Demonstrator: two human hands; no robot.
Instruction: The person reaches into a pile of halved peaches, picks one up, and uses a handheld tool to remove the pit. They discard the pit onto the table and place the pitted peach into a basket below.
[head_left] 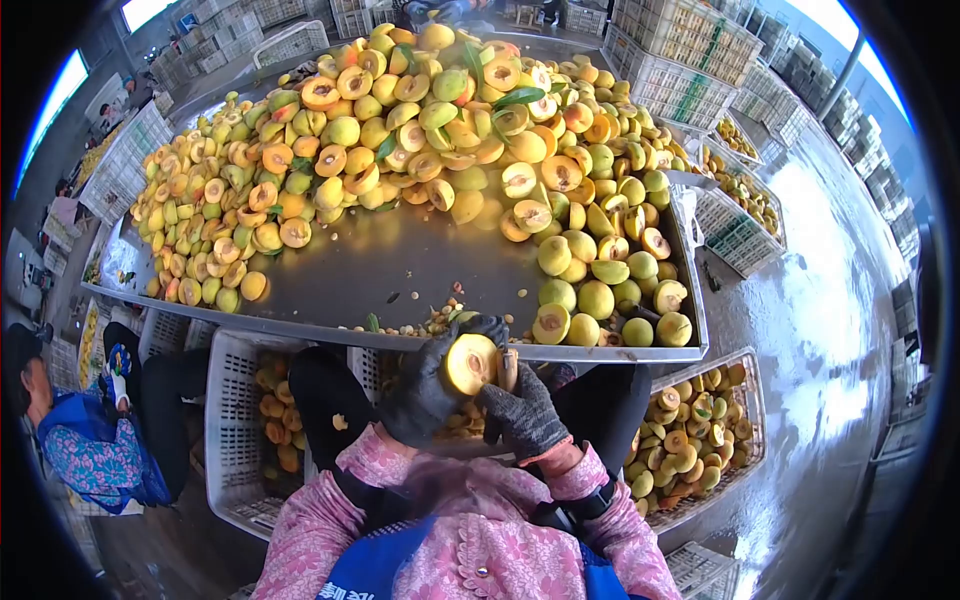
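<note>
Clamping cut fruit [471, 364] in the left hand [422, 388] and a tool [508, 371] in the right hand [524, 414] at lower centre, seemingly coring, probably needing steady pressure next.

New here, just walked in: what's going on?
A person holds a cut fruit, cut face showing, in the gloved left hand by the near edge of a metal table. The gloved right hand, beside it, grips a brown thing, perhaps a tool's handle. A heap of fruit, much of it halved, lies on the table, and crates of fruit stand either side.
</note>
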